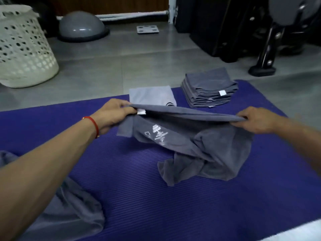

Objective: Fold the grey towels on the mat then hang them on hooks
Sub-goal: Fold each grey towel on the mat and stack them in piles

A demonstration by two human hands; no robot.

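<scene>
The left hand (113,113) and right hand (257,121) are each pinching a top corner of a grey towel (194,146), its lower part crumpling mid-mat (130,188). A folded stack (209,87) is sitting at the mat's far edge.

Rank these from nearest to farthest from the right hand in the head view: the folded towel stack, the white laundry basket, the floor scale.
From the right hand:
1. Folded towel stack, just beyond it on the mat's far edge.
2. Floor scale, far back on the tiles, centre.
3. White laundry basket, far left on the floor.
</scene>
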